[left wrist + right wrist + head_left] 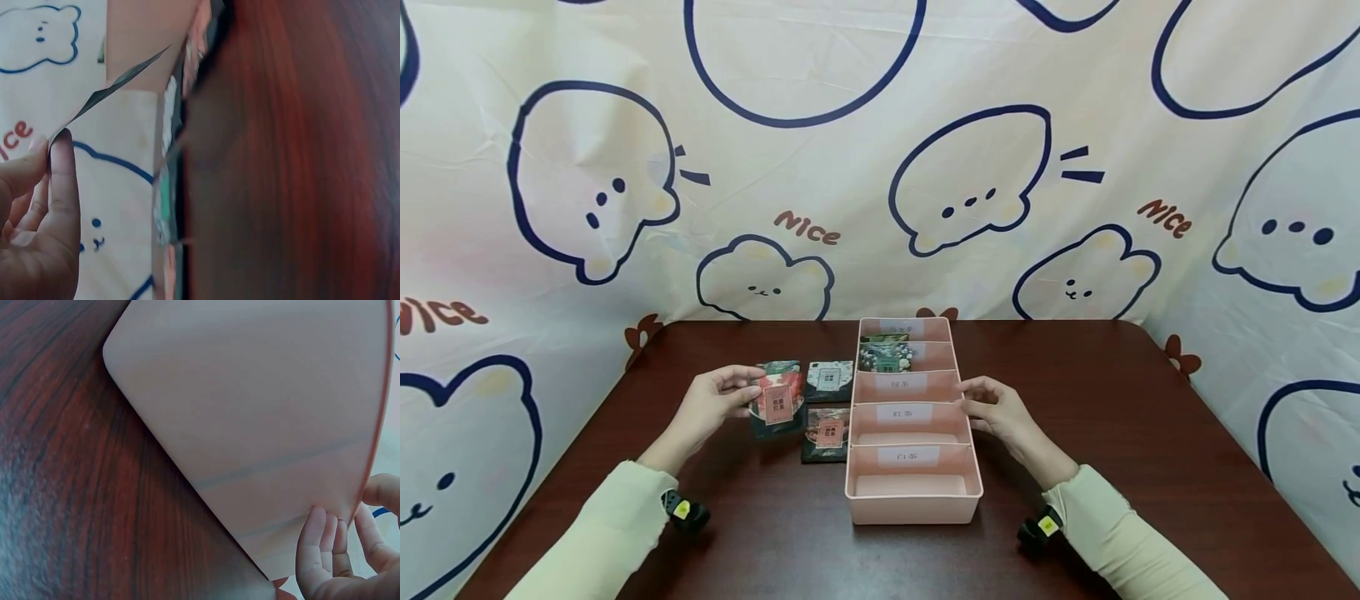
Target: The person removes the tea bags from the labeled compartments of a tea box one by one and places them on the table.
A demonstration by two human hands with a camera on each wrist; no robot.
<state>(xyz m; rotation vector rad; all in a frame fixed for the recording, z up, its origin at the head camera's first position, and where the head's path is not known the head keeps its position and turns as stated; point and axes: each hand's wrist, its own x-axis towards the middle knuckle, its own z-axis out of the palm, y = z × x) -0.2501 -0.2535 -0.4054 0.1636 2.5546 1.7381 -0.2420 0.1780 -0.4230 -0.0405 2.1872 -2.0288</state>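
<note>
My left hand point(711, 407) pinches a red and dark green tea packet point(777, 402) by its left edge, thumb and fingers on either side. In the left wrist view this packet point(109, 89) shows edge-on, lifted off the table. My right hand point(1006, 418) holds the right rim of a pink divided storage box point(916, 511). Seen from the right wrist, several fingertips point(315, 519) press the box's outer wall, with another finger at the rim. Green tea packets point(886, 358) stand in the two farthest compartments; the three nearer ones show bare floors or walls and white labels point(908, 455).
Left of the box lie a white and dark green packet point(830, 381) and a reddish, dark-edged packet point(827, 433), close against its wall. Everything rests on a dark brown table point(760, 533). A cartoon-printed cloth point(865, 192) hangs behind and at both sides.
</note>
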